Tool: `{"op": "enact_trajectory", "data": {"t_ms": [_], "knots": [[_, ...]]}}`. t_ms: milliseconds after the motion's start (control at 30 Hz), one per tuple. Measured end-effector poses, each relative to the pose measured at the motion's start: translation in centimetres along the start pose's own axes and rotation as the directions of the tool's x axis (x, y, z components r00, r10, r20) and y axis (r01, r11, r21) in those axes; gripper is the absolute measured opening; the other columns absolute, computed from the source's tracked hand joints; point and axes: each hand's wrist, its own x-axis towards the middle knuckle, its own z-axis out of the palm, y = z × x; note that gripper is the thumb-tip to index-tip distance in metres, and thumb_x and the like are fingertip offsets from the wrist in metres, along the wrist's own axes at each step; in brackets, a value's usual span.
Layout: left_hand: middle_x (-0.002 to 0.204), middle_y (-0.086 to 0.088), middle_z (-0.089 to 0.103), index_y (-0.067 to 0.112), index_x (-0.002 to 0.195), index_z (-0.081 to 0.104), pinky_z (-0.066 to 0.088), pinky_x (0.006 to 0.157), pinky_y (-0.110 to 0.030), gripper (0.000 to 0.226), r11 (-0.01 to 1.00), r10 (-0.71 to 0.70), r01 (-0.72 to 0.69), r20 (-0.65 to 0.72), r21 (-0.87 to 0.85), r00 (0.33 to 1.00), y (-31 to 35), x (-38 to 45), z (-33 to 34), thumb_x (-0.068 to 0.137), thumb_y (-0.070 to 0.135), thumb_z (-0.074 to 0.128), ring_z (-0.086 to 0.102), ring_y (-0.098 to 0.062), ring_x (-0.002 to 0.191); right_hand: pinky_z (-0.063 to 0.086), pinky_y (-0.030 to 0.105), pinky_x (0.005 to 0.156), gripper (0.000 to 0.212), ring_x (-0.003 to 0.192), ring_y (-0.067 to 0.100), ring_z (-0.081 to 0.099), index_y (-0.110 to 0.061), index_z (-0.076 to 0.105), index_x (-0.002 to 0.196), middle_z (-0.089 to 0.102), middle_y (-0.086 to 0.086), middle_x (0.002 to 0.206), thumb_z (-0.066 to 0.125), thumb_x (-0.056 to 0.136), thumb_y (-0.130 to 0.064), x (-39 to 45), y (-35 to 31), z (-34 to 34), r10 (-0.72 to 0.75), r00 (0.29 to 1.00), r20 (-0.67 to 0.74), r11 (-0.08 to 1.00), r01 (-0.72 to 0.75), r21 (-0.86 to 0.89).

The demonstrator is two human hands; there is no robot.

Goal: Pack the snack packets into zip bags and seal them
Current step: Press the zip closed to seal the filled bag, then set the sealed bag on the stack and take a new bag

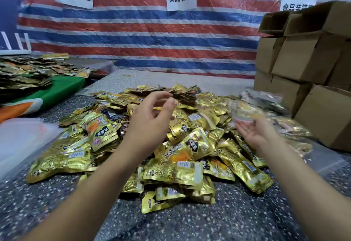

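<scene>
A big heap of gold snack packets (171, 145) lies on the speckled table (209, 221) in front of me. My left hand (152, 119) hovers over the middle of the heap, fingers apart and curled, holding nothing. My right hand (254, 134) is at the right of the heap, palm up with fingers spread. A clear zip bag with packets inside (245, 111) is blurred just beyond its fingertips; I cannot tell whether it touches them. A stack of flat clear zip bags (22, 142) lies at the left.
Filled clear bags (266, 98) lie at the right, in front of stacked cardboard boxes (307, 62). A second table at the left holds more packets (24, 73) on a green cloth (62, 88). A striped tarp (142, 37) with paper signs closes the back.
</scene>
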Motion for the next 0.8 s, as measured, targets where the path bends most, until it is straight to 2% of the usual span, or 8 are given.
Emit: {"op": "enact_trajectory", "data": {"t_ms": [67,100,233,400,500,633,733,800], "knots": [[0.102,0.012,0.067,0.042,0.099,0.059,0.053,0.064,-0.016,0.010,1.000,-0.007,0.008,0.015,-0.003,1.000,-0.5,0.0,0.1,0.099,0.036,0.051,0.070,-0.001,0.078,0.053,0.039,0.098,0.041,0.118,0.035,0.060,0.001,0.032,0.147,0.054,0.028,0.135,0.031,0.107,-0.006,0.7,0.4,-0.8,0.027,0.999,-0.021,0.999,-0.027,0.020],[0.100,0.012,0.068,0.041,0.099,0.060,0.052,0.062,-0.014,0.011,1.000,-0.014,0.014,0.019,0.001,1.000,-0.8,0.0,0.1,0.099,0.034,0.051,0.070,-0.002,0.077,0.054,0.038,0.096,0.038,0.115,0.035,0.061,0.003,0.033,0.144,0.055,0.028,0.131,0.030,0.107,-0.006,0.8,0.4,-1.0,0.036,0.999,-0.025,0.999,-0.035,0.039],[0.090,0.020,0.069,0.037,0.101,0.064,0.050,0.061,-0.014,0.013,0.996,-0.043,0.041,0.029,0.077,0.999,-2.3,0.2,0.0,0.099,0.034,0.051,0.070,-0.004,0.077,0.059,0.026,0.053,0.020,0.087,0.027,0.066,-0.002,0.051,0.106,0.063,0.023,0.101,0.031,0.108,-0.008,0.9,0.6,-1.2,0.047,0.998,-0.036,0.998,-0.045,0.038],[0.074,0.014,0.068,0.035,0.089,0.065,0.044,0.053,-0.012,0.017,0.981,-0.011,0.015,-0.017,0.193,1.000,-4.7,0.4,-0.3,0.099,0.027,0.055,0.065,-0.003,0.065,0.055,0.019,0.049,0.019,0.070,0.016,0.060,-0.006,0.056,0.094,0.059,0.008,0.080,0.045,0.105,-0.016,-0.1,0.9,-0.3,0.034,0.998,0.046,0.982,-0.025,-0.187],[0.053,0.002,0.056,0.028,0.081,0.068,0.038,0.044,-0.022,0.025,0.974,-0.013,0.028,-0.068,0.226,0.998,-6.0,0.2,-0.6,0.100,0.034,0.053,0.048,-0.007,0.044,0.048,0.021,0.045,0.024,0.054,0.012,0.054,-0.011,0.052,0.084,0.053,0.001,0.066,0.047,0.104,-0.024,-0.7,1.4,0.7,-0.018,0.995,0.098,0.930,0.053,-0.364],[0.042,0.004,0.047,0.018,0.059,0.062,0.033,0.040,-0.019,0.057,0.976,-0.016,0.028,-0.054,0.218,0.998,-6.8,-0.1,-1.0,0.096,0.055,0.039,0.043,-0.011,0.038,0.041,0.026,0.049,0.037,0.045,0.012,0.049,-0.014,0.050,0.074,0.051,-0.002,0.055,0.047,0.104,-0.035,-1.9,2.1,2.2,-0.089,0.975,0.205,0.842,0.183,-0.507],[0.051,0.007,0.059,0.018,0.064,0.064,0.036,0.046,-0.022,0.050,0.951,0.022,-0.006,-0.048,0.310,0.999,-7.2,-0.3,-1.2,0.097,0.048,0.043,0.049,-0.005,0.041,0.045,0.023,0.049,0.037,0.047,0.010,0.055,-0.010,0.055,0.076,0.057,-0.002,0.055,0.047,0.103,-0.035,-3.1,2.6,2.9,-0.138,0.931,0.336,0.773,0.314,-0.552],[0.062,0.008,0.064,0.021,0.077,0.067,0.041,0.044,-0.027,0.029,0.944,0.042,-0.019,-0.062,0.330,0.997,-7.7,-0.4,-1.2,0.100,0.032,0.052,0.053,-0.007,0.046,0.048,0.020,0.049,0.027,0.054,0.008,0.062,-0.008,0.059,0.085,0.064,0.000,0.067,0.050,0.103,-0.026,-3.7,3.0,3.3,-0.174,0.886,0.429,0.699,0.418,-0.580]]}}
